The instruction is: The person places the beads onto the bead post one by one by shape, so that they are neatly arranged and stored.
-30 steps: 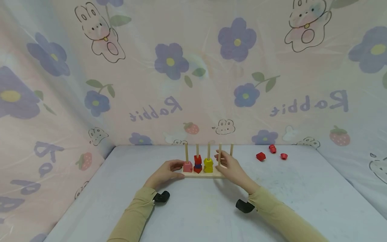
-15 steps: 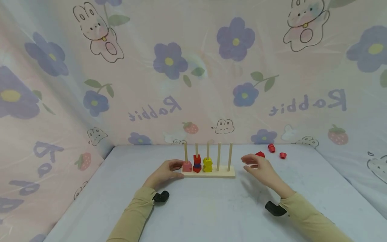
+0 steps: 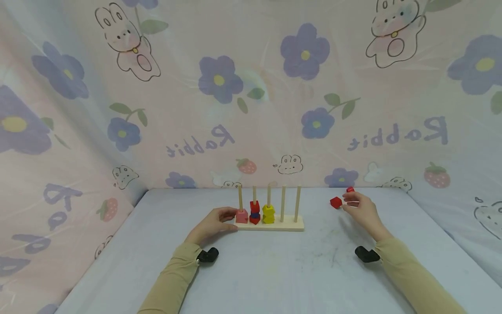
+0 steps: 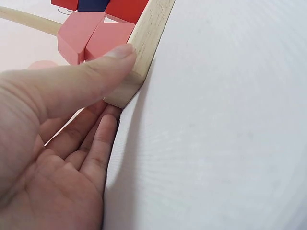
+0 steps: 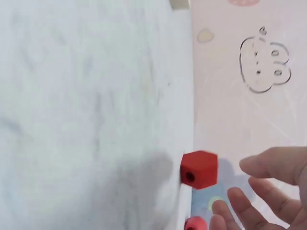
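My left hand (image 3: 212,224) holds the left end of a wooden peg board (image 3: 290,224). In the left wrist view the thumb (image 4: 108,67) lies on the board's edge, with the other fingers around its end. Closest to that hand is a pink block (image 3: 242,216) on the first peg. Red and dark blue beads (image 3: 255,212) fill the second peg, and yellow beads (image 3: 268,214) the third. The other two pegs are bare. My right hand (image 3: 364,213), fingers apart and holding nothing, hovers beside a red faceted bead (image 5: 199,169) with a hole in it.
Another red bead (image 3: 350,189) shows behind the right hand, partly hidden. A white cloth (image 3: 266,270) covers the table, and a patterned curtain (image 3: 259,131) hangs along its back edge. Black wrist cameras (image 3: 366,254) stick out from the sleeves.
My right hand has moved right, away from the bare pegs and over to the loose red beads. My left hand has stayed at the board's left end.
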Demonstrator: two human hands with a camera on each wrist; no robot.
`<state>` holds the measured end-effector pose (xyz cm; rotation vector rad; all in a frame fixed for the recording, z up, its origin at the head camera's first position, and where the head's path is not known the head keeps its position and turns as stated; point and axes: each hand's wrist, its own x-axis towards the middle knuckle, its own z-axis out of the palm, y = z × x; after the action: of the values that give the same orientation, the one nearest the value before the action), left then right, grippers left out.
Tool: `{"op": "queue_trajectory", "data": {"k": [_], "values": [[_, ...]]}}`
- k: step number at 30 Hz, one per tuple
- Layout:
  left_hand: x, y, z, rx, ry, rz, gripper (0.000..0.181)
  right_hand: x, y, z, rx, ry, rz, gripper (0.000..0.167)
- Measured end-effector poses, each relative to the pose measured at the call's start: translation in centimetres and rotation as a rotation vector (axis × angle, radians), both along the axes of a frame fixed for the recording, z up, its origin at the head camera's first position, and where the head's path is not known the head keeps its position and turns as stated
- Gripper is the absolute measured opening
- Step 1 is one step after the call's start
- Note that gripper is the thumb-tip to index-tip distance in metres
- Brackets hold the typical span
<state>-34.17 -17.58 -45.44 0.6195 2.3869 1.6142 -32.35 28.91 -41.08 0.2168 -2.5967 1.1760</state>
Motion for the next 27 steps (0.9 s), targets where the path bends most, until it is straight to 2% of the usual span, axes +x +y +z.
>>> {"op": "queue_trajectory", "data": {"k": [4,9,15,21,27], "values": [[0.1,-0.1,0.1,-0.006,0.012,-0.002,0.060,-1.1,0.4,-0.6,0.012,-0.084,0.001,0.045],[0.2,0.0,0.2,-0.021,-0.007,0.009,0.061,-2.5,0.8,-1.3,0.010,-0.158,0.030,0.050],[-0.2,0.1,0.1,-0.026,-0.009,0.006,0.060,-3.6,0.7,-1.2,0.036,-0.163,0.022,0.048],[-0.2,0.1,0.2,-0.008,-0.005,-0.001,0.060,-3.9,0.5,-1.2,0.070,-0.142,-0.011,0.043],[-0.1,0.1,0.1,0.000,-0.012,0.009,0.060,-4.2,0.4,-1.8,0.098,-0.142,-0.026,0.039]]}}
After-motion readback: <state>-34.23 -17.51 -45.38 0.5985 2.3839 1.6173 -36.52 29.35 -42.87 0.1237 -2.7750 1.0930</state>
